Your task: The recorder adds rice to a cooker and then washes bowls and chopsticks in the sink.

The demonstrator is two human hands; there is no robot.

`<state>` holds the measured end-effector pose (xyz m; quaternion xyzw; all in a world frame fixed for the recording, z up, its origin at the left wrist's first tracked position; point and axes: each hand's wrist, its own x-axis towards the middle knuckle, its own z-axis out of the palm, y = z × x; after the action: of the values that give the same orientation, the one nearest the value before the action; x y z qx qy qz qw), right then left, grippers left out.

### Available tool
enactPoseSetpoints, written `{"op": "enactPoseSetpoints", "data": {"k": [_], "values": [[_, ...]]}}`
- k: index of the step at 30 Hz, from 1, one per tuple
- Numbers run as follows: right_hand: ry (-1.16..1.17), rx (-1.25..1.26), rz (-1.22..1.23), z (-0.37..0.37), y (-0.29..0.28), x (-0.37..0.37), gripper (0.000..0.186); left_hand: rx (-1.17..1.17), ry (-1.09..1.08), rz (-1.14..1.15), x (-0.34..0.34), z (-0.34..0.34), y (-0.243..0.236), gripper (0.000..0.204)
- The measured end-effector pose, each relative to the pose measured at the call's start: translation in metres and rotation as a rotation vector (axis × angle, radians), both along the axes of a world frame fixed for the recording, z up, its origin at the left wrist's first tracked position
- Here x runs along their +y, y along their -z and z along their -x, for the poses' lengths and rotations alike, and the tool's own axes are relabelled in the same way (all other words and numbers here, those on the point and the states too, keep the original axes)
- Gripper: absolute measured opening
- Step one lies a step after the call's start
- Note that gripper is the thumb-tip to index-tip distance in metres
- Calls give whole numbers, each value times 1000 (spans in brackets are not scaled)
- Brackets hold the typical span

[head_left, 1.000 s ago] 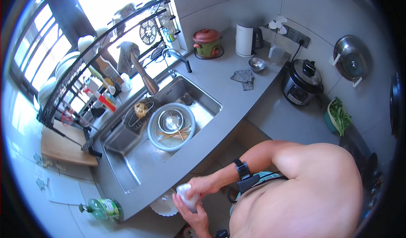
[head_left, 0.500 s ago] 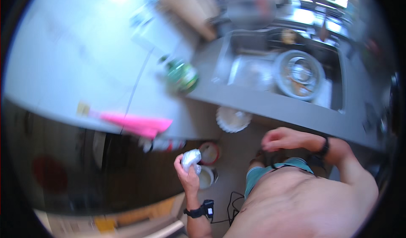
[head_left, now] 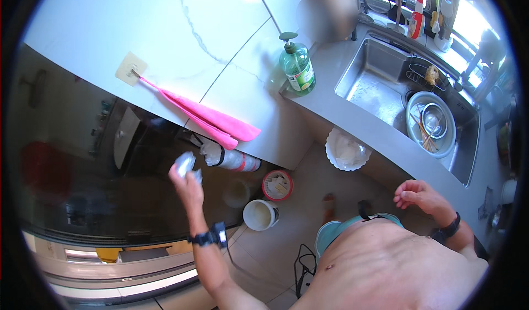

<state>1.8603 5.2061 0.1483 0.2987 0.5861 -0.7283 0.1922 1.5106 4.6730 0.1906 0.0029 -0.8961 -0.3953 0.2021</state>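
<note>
My left hand [head_left: 188,190], stretched out to the left, is closed on a crumpled silvery-white bundle [head_left: 185,162] that looks like plastic or foil; its kind is unclear. It is in front of a dark glossy surface, left of a clear plastic-wrapped roll [head_left: 230,159] with dark and red bands. My right hand [head_left: 419,195] hangs beside the counter's front edge. Its fingers are loosely bent and slightly apart, and I see nothing in them. Both wrists wear black bands.
A pink cloth [head_left: 206,117] hangs from a wall hook [head_left: 131,69]. On the counter corner stands a green pump bottle [head_left: 297,65]. The metal sink [head_left: 380,98] holds a basin [head_left: 451,139] with bowls and chopsticks. Below are a white scalloped bin [head_left: 347,150], a white bucket [head_left: 259,215] and a red-rimmed tub [head_left: 277,185].
My view has swung left, shifting the sink and bottle rightward. My left hand has moved left with the silvery bundle still in it. The right hand stays loosely bent near the counter.
</note>
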Motion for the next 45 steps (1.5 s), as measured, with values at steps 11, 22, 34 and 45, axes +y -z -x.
{"op": "enactPoseSetpoints", "data": {"k": [11,22,34,45], "values": [[-22,-29,4,40,10,-52,24,56,94,682,15,109,82,36],[-107,-52,-61,57,17,-74,23,1,623,1007,-31,153,110,24],[296,-62,-209,-17,14,58,27,240,240,780,1,99,66,30],[301,-194,-380,-65,51,271,26,590,14,616,113,-10,45,21]]}}
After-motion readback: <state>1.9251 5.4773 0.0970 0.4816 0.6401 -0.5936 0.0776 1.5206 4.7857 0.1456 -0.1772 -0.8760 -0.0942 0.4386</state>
